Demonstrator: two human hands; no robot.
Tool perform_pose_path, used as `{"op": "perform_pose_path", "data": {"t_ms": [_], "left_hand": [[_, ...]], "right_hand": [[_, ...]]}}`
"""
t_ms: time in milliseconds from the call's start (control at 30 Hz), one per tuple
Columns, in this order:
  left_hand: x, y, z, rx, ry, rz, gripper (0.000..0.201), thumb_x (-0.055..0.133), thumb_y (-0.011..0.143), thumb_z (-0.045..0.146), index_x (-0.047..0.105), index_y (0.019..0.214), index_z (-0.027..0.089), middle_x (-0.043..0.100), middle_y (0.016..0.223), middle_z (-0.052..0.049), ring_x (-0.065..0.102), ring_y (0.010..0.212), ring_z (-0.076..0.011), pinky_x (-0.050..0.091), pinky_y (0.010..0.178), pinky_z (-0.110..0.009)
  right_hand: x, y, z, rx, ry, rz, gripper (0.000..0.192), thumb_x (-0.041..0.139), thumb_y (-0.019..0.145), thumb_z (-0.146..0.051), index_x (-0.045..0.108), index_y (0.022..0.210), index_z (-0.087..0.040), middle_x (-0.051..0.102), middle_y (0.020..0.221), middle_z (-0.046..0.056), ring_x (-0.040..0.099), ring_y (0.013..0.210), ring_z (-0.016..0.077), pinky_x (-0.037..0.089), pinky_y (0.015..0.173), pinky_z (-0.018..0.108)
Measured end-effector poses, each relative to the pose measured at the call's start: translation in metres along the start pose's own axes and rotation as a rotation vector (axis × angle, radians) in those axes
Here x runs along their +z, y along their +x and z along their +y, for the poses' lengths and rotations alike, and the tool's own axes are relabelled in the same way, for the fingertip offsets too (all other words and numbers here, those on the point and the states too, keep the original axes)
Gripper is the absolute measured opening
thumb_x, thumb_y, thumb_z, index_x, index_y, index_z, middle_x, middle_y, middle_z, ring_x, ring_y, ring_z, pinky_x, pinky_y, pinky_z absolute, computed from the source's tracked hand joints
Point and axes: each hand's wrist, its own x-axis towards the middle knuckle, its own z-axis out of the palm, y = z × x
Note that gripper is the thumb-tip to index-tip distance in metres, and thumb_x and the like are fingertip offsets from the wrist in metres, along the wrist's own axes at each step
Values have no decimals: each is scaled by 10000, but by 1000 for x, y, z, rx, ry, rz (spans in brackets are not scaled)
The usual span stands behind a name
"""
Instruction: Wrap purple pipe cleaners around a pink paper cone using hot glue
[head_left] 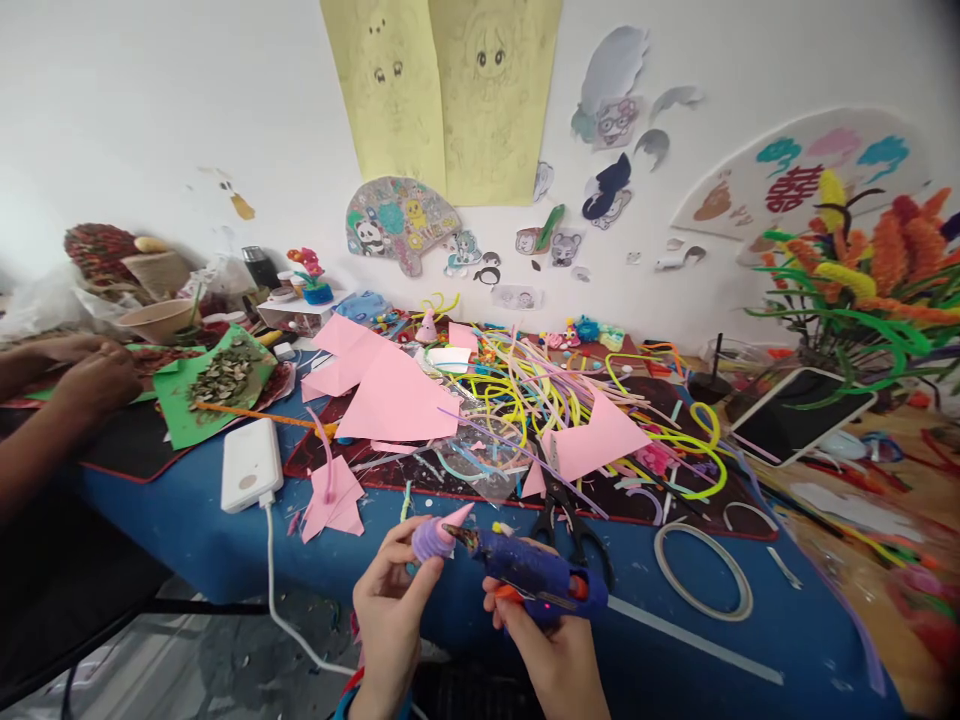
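Note:
My left hand [391, 606] holds a small craft piece [437, 535], a pink paper cone wrapped in purple pipe cleaner. My right hand [551, 645] grips a blue glue gun [534, 572]. Its nozzle points left and touches the purple wrap on the cone. Both hands are low in the view, just above the near edge of the blue table [187, 520]. Black scissors [568, 515] lie on the table right behind the glue gun.
Pink paper sheets [397, 395] and several pipe cleaners [525, 390] cover the middle. A white power bank [251, 464] with cable lies left, a tape ring [703, 570] and a tablet [799, 412] right. Another person's hands [90, 375] work at far left by a green sheet.

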Motion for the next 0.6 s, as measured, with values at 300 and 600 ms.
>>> {"op": "perform_pose_path", "data": {"t_ms": [300,600], "left_hand": [[-4,1,-2,58,-45,111,216,872,740,281,686,682,188,783,983,-59,723,934,-224,571,810,-316],[-8,-6,-4,373,64,50,149,796,808,136,676,774,218,765,1008,-32,723,937,-205,590,833,-336]], "right_hand": [[-8,2,-7,165,-53,-15,124,831,667,-319,784,709,-213,749,719,45,649,674,213,534,664,321],[-14,-2,0,82,-49,-98,401,850,693,-602,735,702,-218,619,592,-4,530,553,160,500,595,300]]}}
